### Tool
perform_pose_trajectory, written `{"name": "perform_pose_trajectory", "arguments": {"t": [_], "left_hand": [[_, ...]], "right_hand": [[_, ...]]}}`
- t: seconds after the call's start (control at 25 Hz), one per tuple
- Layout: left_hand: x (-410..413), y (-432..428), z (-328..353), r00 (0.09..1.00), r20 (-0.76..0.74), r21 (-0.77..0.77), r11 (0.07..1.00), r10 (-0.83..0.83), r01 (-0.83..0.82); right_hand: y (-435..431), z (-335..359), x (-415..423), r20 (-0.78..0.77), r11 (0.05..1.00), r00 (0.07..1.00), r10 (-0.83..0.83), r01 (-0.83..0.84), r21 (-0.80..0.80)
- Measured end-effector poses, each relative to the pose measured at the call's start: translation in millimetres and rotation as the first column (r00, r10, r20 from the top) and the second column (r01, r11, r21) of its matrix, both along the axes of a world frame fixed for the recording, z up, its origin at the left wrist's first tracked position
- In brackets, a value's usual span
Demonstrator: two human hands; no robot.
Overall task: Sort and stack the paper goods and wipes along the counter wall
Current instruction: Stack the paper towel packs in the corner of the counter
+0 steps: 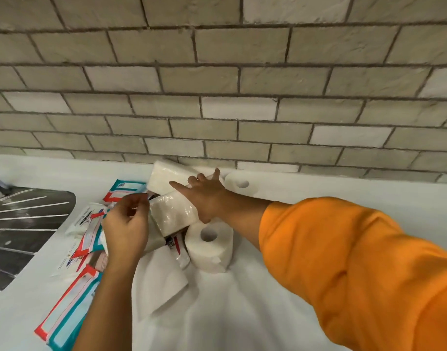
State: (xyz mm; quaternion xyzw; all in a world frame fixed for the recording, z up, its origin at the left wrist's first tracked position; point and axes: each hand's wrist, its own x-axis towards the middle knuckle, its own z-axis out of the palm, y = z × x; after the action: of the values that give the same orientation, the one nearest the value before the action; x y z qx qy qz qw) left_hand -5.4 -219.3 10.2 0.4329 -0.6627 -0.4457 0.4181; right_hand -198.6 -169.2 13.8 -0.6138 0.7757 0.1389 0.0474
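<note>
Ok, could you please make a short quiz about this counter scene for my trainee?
1. True or false: the right hand rests with straight, spread fingers on the wrapped paper packs.
2. How many toilet paper rolls are in view? A one, B two, C five.
3. Fill in: the wipes packs lie to the ____ of the rolls.
Key: 1 true; 2 B; 3 left.
</note>
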Motion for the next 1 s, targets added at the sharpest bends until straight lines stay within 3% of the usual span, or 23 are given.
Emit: {"name": "perform_pose_trajectory", "arguments": {"t": [0.2, 0.32, 0.4, 0.44, 0.52, 0.6, 0.68, 0.72, 0.8, 0.88, 1.0], "left_hand": [[-26, -25, 31, 0.955, 0.273, -0.07, 0.988, -0.115, 0.139], [-48, -49, 45, 0.922, 0.375, -0.17, 0.971, -0.095, 0.169], [-68, -68, 44, 0.858, 0.513, -0.335, 0.914, -0.028, 0.23], [-80, -76, 40, 0.781, 0.625, -0.42, 0.85, 0.018, 0.317], [-101, -88, 27, 0.487, 0.856, -0.462, 0.676, 0.172, 0.574], [-116, -99, 13, 0.229, 0.914, -0.383, 0.528, 0.334, 0.758], [-120, -114, 1, 0.106, 0.921, -0.287, 0.469, 0.375, 0.835], [-119, -123, -6, 0.09, 0.927, -0.26, 0.453, 0.364, 0.853], [-115, -138, -17, 0.138, 0.947, -0.259, 0.432, 0.29, 0.864], [-112, -150, -29, 0.205, 0.95, -0.29, 0.417, 0.236, 0.861], [-114, -158, -40, 0.267, 0.947, -0.32, 0.433, 0.18, 0.843]], "right_hand": [[30, -8, -24, 0.024, 0.957, 0.999, 0.048, -0.039, -0.287], [79, 1, -39, 0.215, 0.873, 0.975, -0.055, 0.152, -0.464], [118, 6, -42, 0.364, 0.764, 0.924, -0.117, 0.318, -0.562], [137, 7, -42, 0.445, 0.705, 0.883, -0.147, 0.409, -0.579], [172, 4, -37, 0.605, 0.601, 0.766, -0.217, 0.593, -0.536], [207, -8, -30, 0.748, 0.501, 0.614, -0.253, 0.745, -0.441], [241, -28, -20, 0.84, 0.427, 0.486, -0.242, 0.831, -0.357], [256, -39, -13, 0.858, 0.412, 0.448, -0.25, 0.851, -0.325], [276, -61, 2, 0.837, 0.443, 0.417, -0.356, 0.863, -0.242], [281, -76, 13, 0.724, 0.522, 0.466, -0.509, 0.835, -0.171], [273, -78, 19, 0.62, 0.563, 0.523, -0.584, 0.812, -0.155]]}}
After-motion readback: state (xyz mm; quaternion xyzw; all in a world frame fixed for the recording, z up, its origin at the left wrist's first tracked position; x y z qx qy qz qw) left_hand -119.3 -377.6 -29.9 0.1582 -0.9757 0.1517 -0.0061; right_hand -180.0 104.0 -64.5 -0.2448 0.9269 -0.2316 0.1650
